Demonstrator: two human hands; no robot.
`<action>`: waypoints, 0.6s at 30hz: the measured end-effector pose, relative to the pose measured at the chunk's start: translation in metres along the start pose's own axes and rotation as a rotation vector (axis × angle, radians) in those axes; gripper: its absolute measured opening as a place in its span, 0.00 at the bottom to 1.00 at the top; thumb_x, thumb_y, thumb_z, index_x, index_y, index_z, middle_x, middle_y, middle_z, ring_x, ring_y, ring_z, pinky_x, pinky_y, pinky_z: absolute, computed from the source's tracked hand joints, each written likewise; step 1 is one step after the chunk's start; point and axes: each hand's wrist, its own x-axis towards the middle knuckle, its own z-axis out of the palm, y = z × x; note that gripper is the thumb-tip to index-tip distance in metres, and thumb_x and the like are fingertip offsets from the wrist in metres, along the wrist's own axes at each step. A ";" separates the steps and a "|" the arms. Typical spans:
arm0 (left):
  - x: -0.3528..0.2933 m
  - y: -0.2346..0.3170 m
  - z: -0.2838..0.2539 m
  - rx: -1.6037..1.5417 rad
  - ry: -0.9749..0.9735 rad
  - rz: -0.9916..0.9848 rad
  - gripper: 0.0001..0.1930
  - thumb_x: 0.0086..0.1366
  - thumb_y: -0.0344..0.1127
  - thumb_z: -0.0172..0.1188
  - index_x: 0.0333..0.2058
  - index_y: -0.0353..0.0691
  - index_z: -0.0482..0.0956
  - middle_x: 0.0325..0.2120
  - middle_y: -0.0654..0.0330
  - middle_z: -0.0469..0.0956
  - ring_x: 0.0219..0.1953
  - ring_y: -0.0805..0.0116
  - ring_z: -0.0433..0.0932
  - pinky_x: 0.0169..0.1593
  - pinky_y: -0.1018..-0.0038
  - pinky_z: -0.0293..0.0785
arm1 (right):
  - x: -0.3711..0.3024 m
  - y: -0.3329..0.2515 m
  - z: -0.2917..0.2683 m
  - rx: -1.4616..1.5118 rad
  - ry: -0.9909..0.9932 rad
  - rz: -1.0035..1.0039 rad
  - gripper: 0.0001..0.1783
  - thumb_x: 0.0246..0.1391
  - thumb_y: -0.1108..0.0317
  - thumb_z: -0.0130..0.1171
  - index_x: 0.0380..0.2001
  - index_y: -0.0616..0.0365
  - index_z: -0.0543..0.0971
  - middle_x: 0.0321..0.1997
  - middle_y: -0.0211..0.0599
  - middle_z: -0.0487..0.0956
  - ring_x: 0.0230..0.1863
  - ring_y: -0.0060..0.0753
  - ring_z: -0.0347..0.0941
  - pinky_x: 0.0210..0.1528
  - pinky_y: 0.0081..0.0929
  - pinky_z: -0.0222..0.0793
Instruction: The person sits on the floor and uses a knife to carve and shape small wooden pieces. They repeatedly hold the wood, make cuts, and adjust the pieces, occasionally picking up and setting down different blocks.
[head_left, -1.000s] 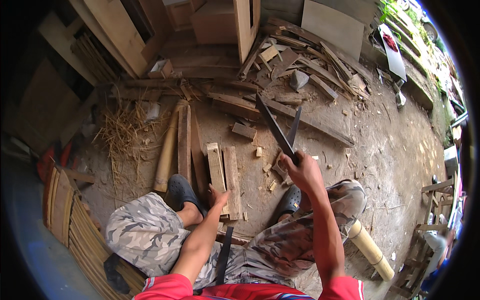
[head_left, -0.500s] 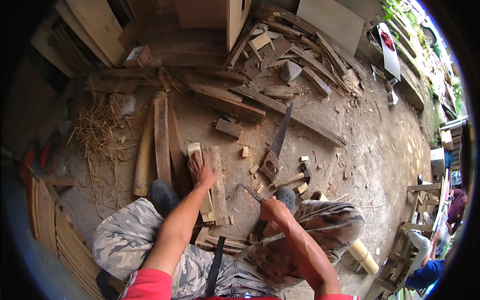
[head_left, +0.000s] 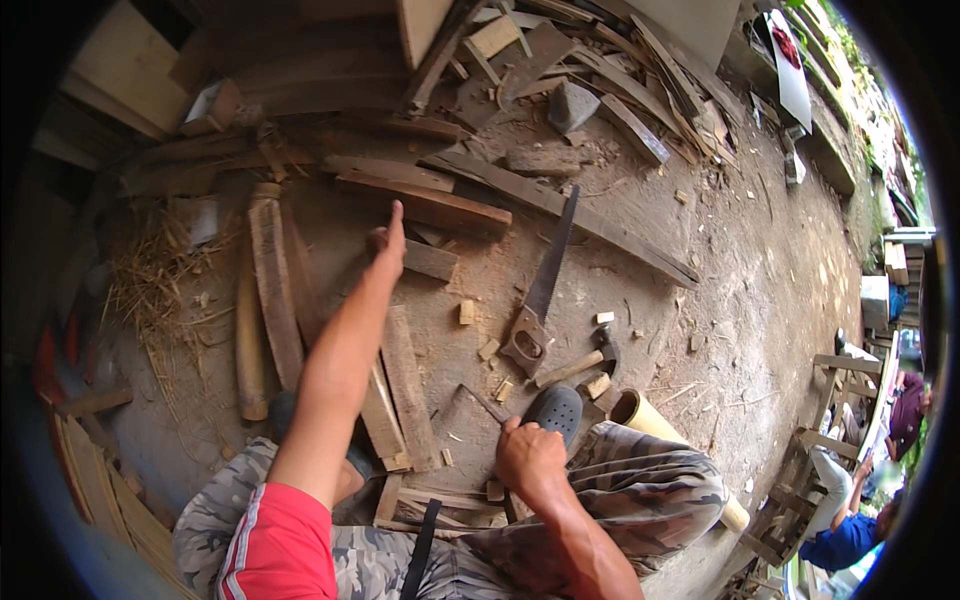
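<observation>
My left hand (head_left: pixel 390 240) is stretched out over the ground, fingers extended and holding nothing, close to a short wood block (head_left: pixel 430 262) and a thick plank (head_left: pixel 440 208). In front of my right shoe, my right hand (head_left: pixel 530 458) is closed round a knife-like tool; its narrow metal blade (head_left: pixel 482 402) points up and left, while its handle is hidden in the fist. Between my legs lie a pale wood strip (head_left: pixel 383 425) and a rougher, darker board (head_left: pixel 408 385), side by side.
A handsaw (head_left: pixel 540 290) lies ahead of my right shoe (head_left: pixel 553 412), beside a hammer (head_left: pixel 580 365) and small offcuts. A bamboo length (head_left: pixel 650 420) is by my right knee. Scrap wood (head_left: pixel 640 90) is heaped at the back; straw (head_left: pixel 160 270) lies left. People sit far right.
My left hand has left the pale wood strip and reached forward, toward the planks. My right hand still grips the knife-like tool. The whole view has shifted a little.
</observation>
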 end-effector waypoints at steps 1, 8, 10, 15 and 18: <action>0.004 0.012 0.011 -0.043 0.012 -0.017 0.46 0.51 0.76 0.58 0.46 0.31 0.75 0.40 0.48 0.78 0.40 0.61 0.78 0.42 0.62 0.74 | 0.001 -0.003 -0.012 -0.042 -0.057 0.002 0.14 0.60 0.69 0.46 0.43 0.66 0.76 0.37 0.51 0.83 0.36 0.43 0.83 0.33 0.34 0.78; 0.060 0.031 0.020 -0.281 -0.041 -0.130 0.48 0.55 0.61 0.64 0.65 0.38 0.57 0.61 0.51 0.61 0.60 0.55 0.63 0.60 0.57 0.66 | -0.001 -0.008 -0.005 0.024 0.009 -0.006 0.15 0.59 0.70 0.45 0.40 0.71 0.75 0.34 0.56 0.81 0.33 0.47 0.82 0.29 0.37 0.76; 0.042 0.022 0.026 -0.351 -0.099 -0.070 0.47 0.56 0.60 0.63 0.66 0.40 0.55 0.64 0.51 0.57 0.64 0.55 0.58 0.66 0.57 0.57 | 0.003 -0.004 -0.002 0.032 0.004 0.003 0.15 0.58 0.70 0.47 0.41 0.71 0.75 0.35 0.54 0.81 0.33 0.47 0.82 0.29 0.37 0.76; -0.030 0.001 -0.011 -0.649 -0.063 0.039 0.29 0.55 0.48 0.68 0.51 0.40 0.73 0.49 0.57 0.71 0.49 0.63 0.72 0.44 0.69 0.79 | 0.008 -0.008 0.010 0.022 0.046 0.001 0.15 0.55 0.70 0.49 0.39 0.68 0.79 0.38 0.50 0.83 0.36 0.43 0.83 0.32 0.35 0.77; -0.072 -0.022 -0.060 -0.910 -0.105 0.191 0.24 0.56 0.47 0.67 0.48 0.41 0.76 0.46 0.60 0.74 0.48 0.64 0.73 0.45 0.68 0.77 | 0.010 -0.015 0.000 0.017 -0.040 -0.027 0.13 0.54 0.70 0.50 0.35 0.61 0.84 0.39 0.47 0.84 0.39 0.41 0.83 0.34 0.35 0.77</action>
